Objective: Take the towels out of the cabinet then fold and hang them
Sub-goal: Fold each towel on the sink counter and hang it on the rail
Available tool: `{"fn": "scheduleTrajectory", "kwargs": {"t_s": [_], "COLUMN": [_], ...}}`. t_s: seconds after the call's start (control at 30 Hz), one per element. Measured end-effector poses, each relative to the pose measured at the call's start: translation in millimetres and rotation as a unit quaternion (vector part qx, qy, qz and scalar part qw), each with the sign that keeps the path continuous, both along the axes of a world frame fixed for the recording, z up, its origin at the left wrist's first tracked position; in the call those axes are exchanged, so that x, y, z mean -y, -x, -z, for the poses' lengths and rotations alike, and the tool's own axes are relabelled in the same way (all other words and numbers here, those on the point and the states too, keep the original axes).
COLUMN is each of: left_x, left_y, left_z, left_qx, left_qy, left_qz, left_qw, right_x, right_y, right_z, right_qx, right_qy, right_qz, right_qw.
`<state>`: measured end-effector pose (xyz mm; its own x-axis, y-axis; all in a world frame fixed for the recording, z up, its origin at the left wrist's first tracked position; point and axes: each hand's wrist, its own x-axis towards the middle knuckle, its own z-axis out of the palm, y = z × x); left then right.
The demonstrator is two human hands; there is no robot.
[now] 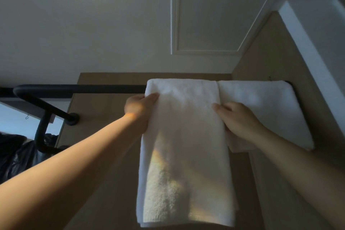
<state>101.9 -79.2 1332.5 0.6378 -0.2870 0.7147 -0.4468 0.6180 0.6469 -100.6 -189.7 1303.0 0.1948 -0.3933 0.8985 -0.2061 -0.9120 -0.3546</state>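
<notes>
Our fingers hidden behind towel (186, 145); left hand (139, 110), right hand (239, 119) pinch its edges; rail (80, 87) partly covered; second towel (261, 110) alongside.

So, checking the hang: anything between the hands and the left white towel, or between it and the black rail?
Nothing visible. The left hand and right hand grip the left white terry towel; it drapes over the black metal rail.

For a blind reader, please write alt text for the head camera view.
The left hand and right hand hold the side edges of a folded white towel draped over a black bar; a second white towel hangs right of it.
</notes>
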Motion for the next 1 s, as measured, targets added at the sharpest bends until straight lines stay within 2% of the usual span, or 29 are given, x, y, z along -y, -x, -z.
{"fn": "scheduleTrajectory", "kwargs": {"t_s": [0.1, 0.2, 0.27, 0.37, 0.47, 0.5, 0.6, 0.7, 0.77, 0.9, 1.0], "left_x": [-3, -4, -4, -4, -2, -1, 10, 22, 23, 18, 15], "left_y": [0, -5, -9, -7, -4, -5, -12, -19, -21, -24, -24], "left_z": [-3, -6, -12, -32, -57, -64, -77, -77, -76, -76, -67], "left_qx": [0.002, 0.022, 0.072, 0.149, 0.175, 0.186, 0.208, 0.239, 0.264, 0.283, 0.283], "left_qy": [-0.012, -0.002, 0.013, 0.05, 0.071, 0.06, -0.027, -0.116, -0.139, -0.18, -0.148], "left_qz": [0.002, -0.031, -0.107, -0.228, -0.309, -0.326, -0.376, -0.47, -0.489, -0.479, -0.463], "left_qw": [1.0, 0.999, 0.992, 0.961, 0.932, 0.925, 0.903, 0.842, 0.819, 0.811, 0.827], "right_x": [0, -2, -4, -6, -7, -7, 6, 21, 25, 27, 25], "right_y": [-12, -19, -22, -23, -25, -26, -31, -40, -45, -45, -38], "right_z": [-6, -17, -28, -54, -80, -87, -101, -100, -97, -99, -98], "right_qx": [0.037, 0.124, 0.17, 0.199, 0.227, 0.223, 0.139, 0.071, 0.052, -0.005, -0.033], "right_qy": [-0.109, -0.132, -0.077, 0.043, 0.067, 0.077, 0.117, 0.116, 0.122, 0.119, 0.114], "right_qz": [-0.122, -0.167, -0.137, -0.005, 0.015, 0.024, 0.145, 0.279, 0.328, 0.344, 0.329], "right_qw": [0.986, 0.969, 0.973, 0.979, 0.971, 0.971, 0.973, 0.951, 0.935, 0.932, 0.937]}}
